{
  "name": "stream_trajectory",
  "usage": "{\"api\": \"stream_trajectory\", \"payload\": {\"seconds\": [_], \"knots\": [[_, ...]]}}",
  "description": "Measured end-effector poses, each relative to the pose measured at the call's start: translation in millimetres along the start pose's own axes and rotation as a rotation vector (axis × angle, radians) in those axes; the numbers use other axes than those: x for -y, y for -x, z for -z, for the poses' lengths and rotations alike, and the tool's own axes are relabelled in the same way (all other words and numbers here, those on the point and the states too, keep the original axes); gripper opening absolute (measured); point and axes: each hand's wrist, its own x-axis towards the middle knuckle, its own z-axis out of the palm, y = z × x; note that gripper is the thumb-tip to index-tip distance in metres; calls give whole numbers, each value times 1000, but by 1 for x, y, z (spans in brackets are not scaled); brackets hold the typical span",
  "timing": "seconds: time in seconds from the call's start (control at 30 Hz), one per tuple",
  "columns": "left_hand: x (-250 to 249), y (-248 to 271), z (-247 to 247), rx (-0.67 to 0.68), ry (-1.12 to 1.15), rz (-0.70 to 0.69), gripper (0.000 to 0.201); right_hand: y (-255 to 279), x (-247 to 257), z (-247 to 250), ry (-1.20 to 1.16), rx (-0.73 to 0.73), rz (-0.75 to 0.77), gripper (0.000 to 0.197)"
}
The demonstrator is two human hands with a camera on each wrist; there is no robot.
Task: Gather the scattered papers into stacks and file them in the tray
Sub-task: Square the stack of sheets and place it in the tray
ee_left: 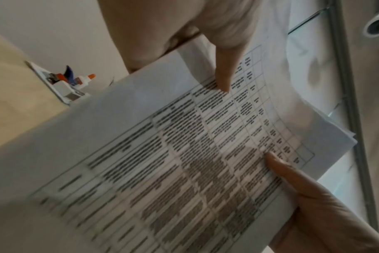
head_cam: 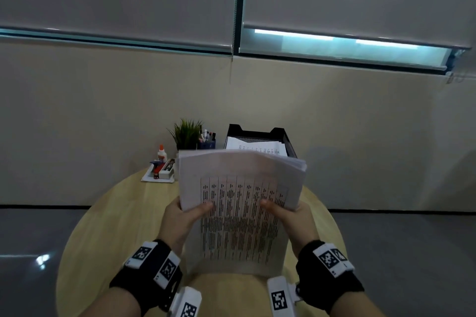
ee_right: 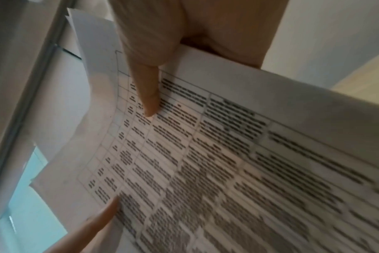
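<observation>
A thick stack of printed papers [head_cam: 242, 188] stands on end over the round wooden table [head_cam: 116, 226], its top edge curling away from me. My left hand [head_cam: 190, 213] grips its left edge with the thumb on the front sheet. My right hand [head_cam: 283, 212] grips the right edge the same way. The fingers behind the stack are hidden. In the left wrist view my left hand [ee_left: 223, 71] presses its thumb on the papers [ee_left: 162, 171]. In the right wrist view my right hand [ee_right: 145, 89] pins the papers [ee_right: 227, 154] likewise. A black tray [head_cam: 284, 136] at the table's far side holds some sheets.
Left of the black tray stand a small green plant [head_cam: 186, 134] and a pen cup [head_cam: 207, 141]. A glue bottle [head_cam: 161, 154] and a white organiser [head_cam: 159, 175] with small desk items sit at the table's far left. A beige wall rises right behind.
</observation>
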Motion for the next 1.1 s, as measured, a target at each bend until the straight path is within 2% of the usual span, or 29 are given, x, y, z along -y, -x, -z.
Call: {"api": "stream_trajectory", "payload": {"seconds": [0.1,0.33,0.47,0.67,0.83,1.0,1.1], "knots": [[3,-1,0,25,-2,34,36,0,-4,1,12,16,-26,27],[2,-4,-2,75,41,-24,29,-6,-4,3,-44,5,25,20],[27,3,-3,27,62,48,24,-1,-29,0,-15,-21,-54,22],[37,0,-5,5,28,-14,19,-7,-39,4,-14,-55,-60,22],[64,6,-1,-34,-67,94,11,-1,-65,-3,55,-49,-185,21],[58,15,17,66,-140,94,15,4,-59,-5,101,-18,-172,22],[61,28,34,93,-162,111,18,17,-64,-11,122,-5,-226,27]]}}
